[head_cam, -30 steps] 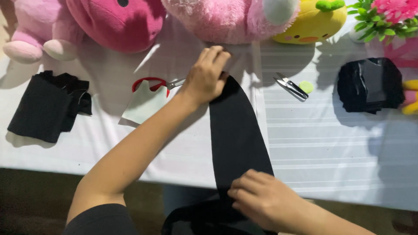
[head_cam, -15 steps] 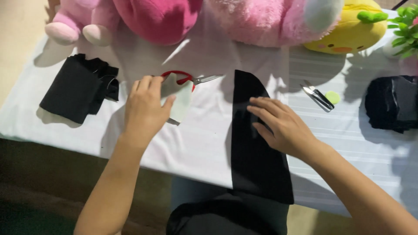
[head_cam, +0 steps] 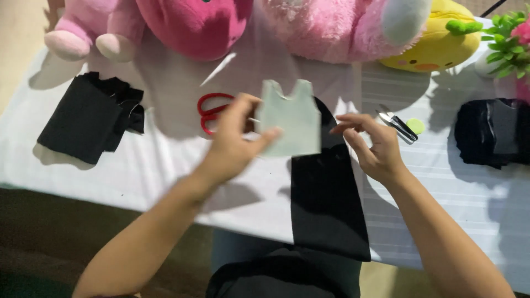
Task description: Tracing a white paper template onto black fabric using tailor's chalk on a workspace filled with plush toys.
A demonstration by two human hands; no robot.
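My left hand (head_cam: 234, 140) holds up a small pale green paper pattern (head_cam: 290, 118) cut in the shape of a sleeveless top, above the table. My right hand (head_cam: 372, 146) hovers just to its right, fingers apart, touching nothing. Under both lies a long strip of black cloth (head_cam: 328, 204) that hangs over the near table edge. Red-handled scissors (head_cam: 210, 113) lie behind my left hand, partly hidden by it.
A white cloth (head_cam: 165, 165) covers the table. Folded black fabric (head_cam: 91, 118) lies at the left, another black pile (head_cam: 494, 132) at the right. Small snips (head_cam: 397, 124) and a green disc (head_cam: 417, 126) sit right of centre. Pink plush toys (head_cam: 193, 25), a yellow plush (head_cam: 436, 41) and flowers (head_cam: 508, 27) line the back.
My left hand has picked the pale pattern up off the table and raised it over the black strip. My right hand has lifted off the strip.
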